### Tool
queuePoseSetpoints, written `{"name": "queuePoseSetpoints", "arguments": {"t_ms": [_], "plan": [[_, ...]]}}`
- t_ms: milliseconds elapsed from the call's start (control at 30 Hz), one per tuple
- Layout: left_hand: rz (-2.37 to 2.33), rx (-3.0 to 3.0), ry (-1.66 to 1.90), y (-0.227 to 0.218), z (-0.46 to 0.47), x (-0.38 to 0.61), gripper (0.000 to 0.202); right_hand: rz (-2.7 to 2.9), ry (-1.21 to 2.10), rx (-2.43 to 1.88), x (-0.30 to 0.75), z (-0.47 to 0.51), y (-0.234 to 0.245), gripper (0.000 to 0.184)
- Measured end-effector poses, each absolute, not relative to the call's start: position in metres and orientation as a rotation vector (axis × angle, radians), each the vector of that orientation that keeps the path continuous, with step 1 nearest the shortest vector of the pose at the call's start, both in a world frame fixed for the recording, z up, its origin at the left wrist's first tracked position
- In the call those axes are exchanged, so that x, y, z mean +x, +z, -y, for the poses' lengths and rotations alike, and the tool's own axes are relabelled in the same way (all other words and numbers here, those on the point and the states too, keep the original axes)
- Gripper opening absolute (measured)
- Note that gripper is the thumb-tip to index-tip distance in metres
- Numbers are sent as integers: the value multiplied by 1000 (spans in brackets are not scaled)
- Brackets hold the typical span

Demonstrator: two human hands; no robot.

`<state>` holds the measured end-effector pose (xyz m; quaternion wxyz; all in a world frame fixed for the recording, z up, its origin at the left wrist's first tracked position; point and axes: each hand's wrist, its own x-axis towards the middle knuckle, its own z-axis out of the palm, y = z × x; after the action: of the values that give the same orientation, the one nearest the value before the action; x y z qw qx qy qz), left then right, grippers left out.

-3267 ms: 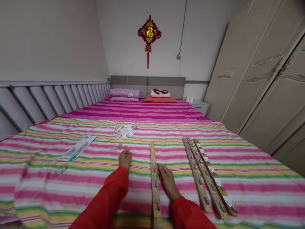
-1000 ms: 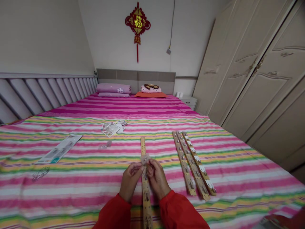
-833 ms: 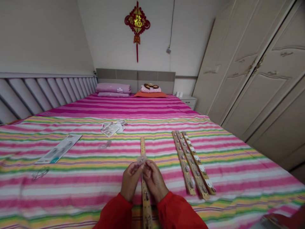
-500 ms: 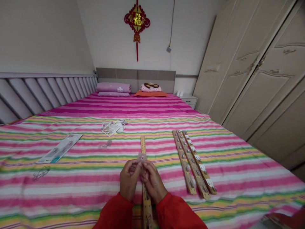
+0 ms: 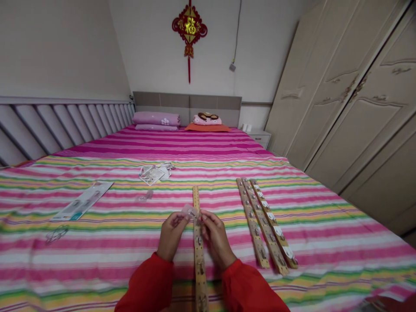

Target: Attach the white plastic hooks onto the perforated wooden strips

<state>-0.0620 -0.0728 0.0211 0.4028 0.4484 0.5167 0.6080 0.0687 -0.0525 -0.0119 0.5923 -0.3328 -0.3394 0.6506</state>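
Observation:
My left hand (image 5: 170, 236) and my right hand (image 5: 216, 238) are raised together over a long perforated wooden strip (image 5: 198, 255) with metal hooks that lies on the striped bedspread (image 5: 113, 247). Both hands pinch a small clear plastic packet (image 5: 190, 212) between their fingertips, just above the strip. Both sleeves are red. What the packet holds is too small to make out.
Three more hooked wooden strips (image 5: 264, 225) lie side by side to the right. A long printed card (image 5: 83, 200), a pile of opened packets (image 5: 154, 172), a small clear piece (image 5: 144, 196) and a wire item (image 5: 56, 234) lie to the left. A wardrobe (image 5: 354, 99) lines the right wall.
3.3 s ago my left hand reached out to the bedspread and my right rested on the strip. Since then both hands came together on the clear packet, and they have spread slightly apart.

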Motion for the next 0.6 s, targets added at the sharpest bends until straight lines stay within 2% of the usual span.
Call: {"name": "queuePoseSetpoints", "arguments": {"t_ms": [300,600], "plan": [[-1218,1051,1426,13,27,-68,21,971,1423,-843,75,19,-4,24],[-1260,935,1454,-16,-4,-64,31,1014,1310,-963,69,-11,-29,21]]}}
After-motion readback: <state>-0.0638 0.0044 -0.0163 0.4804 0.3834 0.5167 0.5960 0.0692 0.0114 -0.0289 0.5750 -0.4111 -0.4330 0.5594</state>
